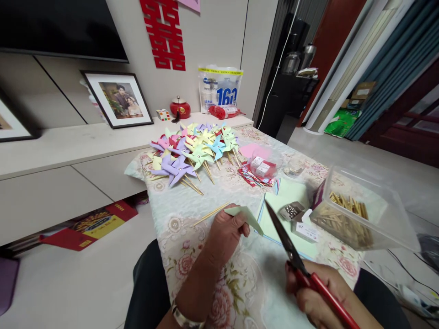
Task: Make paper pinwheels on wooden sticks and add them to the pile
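Your left hand (224,235) is closed around a folded piece of pale green paper (247,216), pinched at the fingertips so that its free corner points right and down over the worktop (178,214). Your right hand (320,292) is wrapped around the red handles of a pair of scissors (291,249); the dark blades lie together and point up and left, their tip just beside the paper but apart from it. Under both hands the worktop carries a floral cloth. A thin wooden stick (211,214) lies on the cloth just left of the paper. Below the scissor tip lies a stack of pale green sheets (291,194), with a small open box of metal pieces (291,211) resting on it. To the right stands a clear plastic tub (363,214) holding many short wooden sticks. Farther back, a heap of finished paper pinwheels (194,148) in purple, yellow, green, blue and pink lies with the sticks pointing toward you. Just right of the heap is a pink sheet (254,150) and a shallow clear dish (265,167) with small white boxes in it. Behind the worktop, a low shelf (68,141) bears a framed photograph (118,99) and a red pot (180,108).
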`<state>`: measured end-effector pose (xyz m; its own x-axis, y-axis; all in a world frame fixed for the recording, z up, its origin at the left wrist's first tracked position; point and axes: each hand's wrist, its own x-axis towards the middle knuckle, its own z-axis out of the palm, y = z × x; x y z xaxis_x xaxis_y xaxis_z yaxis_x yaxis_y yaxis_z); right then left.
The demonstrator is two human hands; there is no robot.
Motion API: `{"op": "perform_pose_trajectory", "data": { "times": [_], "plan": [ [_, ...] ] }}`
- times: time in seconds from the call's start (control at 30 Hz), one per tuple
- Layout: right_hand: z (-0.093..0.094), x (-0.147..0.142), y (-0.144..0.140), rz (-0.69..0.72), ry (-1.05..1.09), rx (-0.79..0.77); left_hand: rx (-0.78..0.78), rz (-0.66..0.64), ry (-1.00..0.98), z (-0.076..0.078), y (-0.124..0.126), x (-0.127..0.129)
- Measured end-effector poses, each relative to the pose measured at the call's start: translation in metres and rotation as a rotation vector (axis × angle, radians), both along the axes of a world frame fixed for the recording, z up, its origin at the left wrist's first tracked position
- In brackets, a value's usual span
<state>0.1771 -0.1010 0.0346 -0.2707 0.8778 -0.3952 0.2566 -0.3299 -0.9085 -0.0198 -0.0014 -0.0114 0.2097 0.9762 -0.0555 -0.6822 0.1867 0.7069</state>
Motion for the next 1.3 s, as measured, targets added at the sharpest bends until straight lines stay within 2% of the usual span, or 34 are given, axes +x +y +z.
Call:
{"op": "perform_pose_trajectory", "data": {
  "times": [0.17,0.3,0.4,0.57,0.63,0.73,0.8,0.93,1.03,1.1,1.2,1.3],
  "plan": [
    [-0.001,-0.021,0.03,-0.388,0.114,0.207,0.098,0.174,0.343,-0.008,0.001,0.009],
    [-0.003,-0.037,0.054,-0.558,0.204,0.337,0.29,0.315,0.51,-0.012,-0.001,0.01],
    [-0.008,-0.046,0.065,-0.621,0.249,0.395,0.393,0.357,0.596,-0.011,-0.002,0.008],
    [-0.014,-0.051,0.073,-0.566,0.302,0.381,0.432,0.271,0.558,-0.007,-0.003,0.006],
    [-0.011,-0.049,0.075,-0.57,0.295,0.374,0.402,0.25,0.513,-0.007,-0.002,0.006],
    [-0.002,-0.043,0.079,-0.541,0.252,0.359,0.208,0.246,0.394,-0.008,0.001,0.008],
    [0.005,-0.038,0.082,-0.45,0.225,0.343,0.05,0.203,0.276,-0.007,0.002,0.008],
    [0.016,-0.031,0.089,-0.23,0.197,0.3,-0.134,-0.06,0.052,-0.004,0.002,0.006],
    [0.02,-0.029,0.093,-0.07,0.174,0.285,-0.154,-0.187,0.018,-0.004,0.0,0.003],
    [0.021,-0.03,0.096,-0.012,0.166,0.27,-0.129,-0.247,0.029,-0.007,-0.001,0.002],
    [0.023,-0.032,0.1,0.0,0.17,0.225,-0.065,-0.329,0.051,-0.012,0.0,0.0],
    [0.024,-0.033,0.101,-0.087,0.201,0.218,-0.045,-0.329,0.052,-0.015,0.002,-0.002]
  ]
}}
